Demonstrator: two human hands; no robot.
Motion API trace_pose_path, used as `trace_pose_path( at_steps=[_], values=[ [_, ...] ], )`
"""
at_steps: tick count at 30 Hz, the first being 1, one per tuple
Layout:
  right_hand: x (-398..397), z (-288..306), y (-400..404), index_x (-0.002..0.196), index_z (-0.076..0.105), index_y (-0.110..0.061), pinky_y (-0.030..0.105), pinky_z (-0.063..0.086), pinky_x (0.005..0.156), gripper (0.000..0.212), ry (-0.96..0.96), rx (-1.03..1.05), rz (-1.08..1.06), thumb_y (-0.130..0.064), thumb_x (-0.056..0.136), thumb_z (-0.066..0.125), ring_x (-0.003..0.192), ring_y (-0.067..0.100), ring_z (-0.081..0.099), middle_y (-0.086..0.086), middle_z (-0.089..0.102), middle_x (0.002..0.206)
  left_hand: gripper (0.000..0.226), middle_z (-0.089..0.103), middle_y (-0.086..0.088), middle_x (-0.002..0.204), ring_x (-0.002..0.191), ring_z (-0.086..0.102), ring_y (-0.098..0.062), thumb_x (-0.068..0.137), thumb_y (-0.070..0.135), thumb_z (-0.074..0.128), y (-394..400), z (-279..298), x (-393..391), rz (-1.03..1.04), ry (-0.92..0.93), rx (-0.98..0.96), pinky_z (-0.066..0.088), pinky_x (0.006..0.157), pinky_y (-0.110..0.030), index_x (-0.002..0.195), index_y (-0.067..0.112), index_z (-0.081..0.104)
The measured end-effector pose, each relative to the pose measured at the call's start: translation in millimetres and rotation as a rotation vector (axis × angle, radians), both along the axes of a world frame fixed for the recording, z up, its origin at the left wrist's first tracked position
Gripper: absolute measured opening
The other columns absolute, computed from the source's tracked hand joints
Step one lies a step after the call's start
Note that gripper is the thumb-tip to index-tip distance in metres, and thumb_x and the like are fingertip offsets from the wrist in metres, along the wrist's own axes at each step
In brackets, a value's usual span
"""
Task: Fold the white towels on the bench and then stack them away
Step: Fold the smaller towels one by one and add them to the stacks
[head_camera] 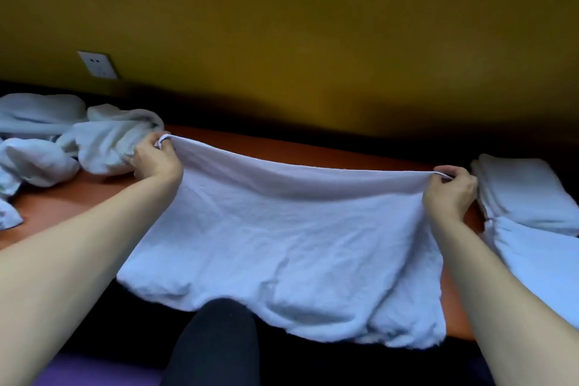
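Mid-task: both hands pinch the far corners of one white terry towel [282, 241] spread across the centre of the orange-brown wooden bench [313, 152], left hand [155, 155] at the upper-left corner, right hand [448, 193] at the upper-right, with the edge stretched between them and the near hem drooping over the bench's front edge. Done so far, judging by the layout: a stack of folded white towels [526, 191] at the right of the frame. Left to do: finish this fold, stack it, then work through the crumpled heap of unfolded white towels [62, 141] at the left.
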State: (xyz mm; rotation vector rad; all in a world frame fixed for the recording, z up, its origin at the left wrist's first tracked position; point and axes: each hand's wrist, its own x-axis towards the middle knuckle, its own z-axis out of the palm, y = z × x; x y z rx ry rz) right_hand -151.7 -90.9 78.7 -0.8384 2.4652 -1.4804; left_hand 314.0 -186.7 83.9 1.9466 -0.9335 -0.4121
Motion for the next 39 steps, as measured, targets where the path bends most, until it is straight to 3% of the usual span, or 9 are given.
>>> trace_pose_path(
  at_steps=[11,15,17,21,24,27,31,36,39],
  values=[
    [-45,-62,-81,0.112,0.069,-0.005,0.033,0.041,0.101,0.027,0.110,0.086,0.071,-0.004,0.093,0.050,0.118,0.040,0.055,0.023,0.054,0.131,0.029,0.070,-0.018,0.115,0.111,0.062,-0.042,0.100,0.029,0.049,-92,-65,-24,-0.091,-0.144,0.067,0.049,0.095,-0.044,0.118,0.021,0.070],
    [-44,-73,-80,0.137,0.053,-0.007,0.027,0.036,0.101,0.041,0.171,0.133,0.179,-0.008,0.096,0.055,0.133,0.032,0.046,0.016,0.033,0.154,0.046,0.060,-0.016,0.137,0.125,0.055,-0.042,0.099,0.031,0.056,-105,-76,-30,-0.144,-0.133,0.139,0.043,0.106,-0.046,0.144,0.025,0.050],
    [-43,-83,-71,0.147,0.043,-0.010,0.036,0.040,0.107,0.054,0.248,0.192,0.258,-0.012,0.095,0.058,0.140,0.035,0.040,0.013,0.021,0.162,0.068,0.044,-0.018,0.151,0.131,0.047,-0.045,0.096,0.030,0.063,-100,-84,-32,-0.270,-0.242,0.229,0.040,0.110,-0.049,0.156,0.027,0.031],
    [-42,-116,-48,0.152,0.039,-0.015,0.049,0.032,0.118,0.059,0.474,0.431,0.471,-0.032,0.098,0.054,0.147,0.035,0.033,0.012,0.029,0.163,0.054,0.044,-0.024,0.150,0.129,0.047,-0.050,0.099,0.032,0.052,-76,-111,-37,-0.538,-0.626,0.242,0.040,0.105,-0.055,0.150,0.017,0.044],
    [-42,-133,-34,0.159,0.027,-0.023,0.048,0.010,0.126,0.063,0.531,0.613,0.547,-0.050,0.101,0.031,0.154,0.024,0.019,0.007,0.026,0.166,0.052,0.038,-0.020,0.158,0.141,0.038,-0.044,0.103,0.038,0.044,-52,-129,-50,-0.679,-0.751,0.297,0.031,0.115,-0.055,0.151,0.019,0.044],
    [-46,-131,-33,0.161,0.020,-0.026,0.045,0.003,0.126,0.064,0.502,0.655,0.570,-0.052,0.104,0.029,0.156,0.021,0.012,0.004,0.019,0.168,0.057,0.030,-0.017,0.162,0.148,0.027,-0.042,0.103,0.044,0.030,-22,-135,-75,-0.734,-0.794,0.276,0.020,0.120,-0.054,0.155,0.020,0.036],
    [-57,-114,-36,0.157,0.035,-0.023,0.042,0.018,0.124,0.055,0.414,0.607,0.613,-0.044,0.106,0.035,0.153,0.020,0.024,0.003,0.029,0.165,0.062,0.038,-0.015,0.159,0.145,0.036,-0.040,0.099,0.047,0.026,31,-133,-145,-0.966,-0.781,0.138,0.025,0.119,-0.049,0.152,0.020,0.044],
    [-78,-95,-34,0.152,0.041,-0.026,0.047,0.032,0.113,0.049,0.582,0.723,0.683,-0.039,0.105,0.038,0.143,0.033,0.038,0.007,0.036,0.161,0.055,0.049,-0.013,0.153,0.139,0.047,-0.039,0.099,0.046,0.038,109,-140,-251,-1.316,-0.772,-0.122,0.036,0.116,-0.049,0.146,0.023,0.054],
    [-98,-87,-39,0.151,0.041,-0.029,0.048,0.034,0.111,0.048,0.544,0.796,0.651,-0.036,0.104,0.037,0.140,0.037,0.038,0.009,0.035,0.161,0.056,0.043,-0.011,0.158,0.143,0.042,-0.037,0.099,0.050,0.041,142,-140,-294,-1.480,-0.756,-0.198,0.027,0.119,-0.047,0.150,0.027,0.049]
  ],
)
